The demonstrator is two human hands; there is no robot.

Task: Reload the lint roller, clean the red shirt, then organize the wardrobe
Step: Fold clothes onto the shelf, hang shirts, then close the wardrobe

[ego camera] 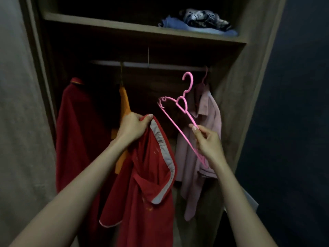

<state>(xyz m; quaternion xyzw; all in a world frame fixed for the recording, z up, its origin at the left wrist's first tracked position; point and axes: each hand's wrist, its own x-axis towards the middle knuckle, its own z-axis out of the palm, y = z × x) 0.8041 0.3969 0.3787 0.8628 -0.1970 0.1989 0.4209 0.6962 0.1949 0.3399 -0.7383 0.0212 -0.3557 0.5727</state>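
I stand before an open wardrobe (229, 86). My left hand (132, 126) grips the top of a red shirt (147, 189) with grey trim, which hangs limp below it. A pink plastic hanger (179, 118), empty and tilted with its hook upward, is pinched at its lower arm by my right hand (207, 141). The hanger is to the right of the shirt and does not touch it. The hanging rail (160, 65) runs across above both hands. No lint roller is in view.
On the rail hang a dark red garment (78, 122) at the left, an orange one (123, 102) behind my left hand and a pale pink shirt (204, 139) on a pink hanger at the right. Folded clothes (199, 22) lie on the upper shelf (124, 28).
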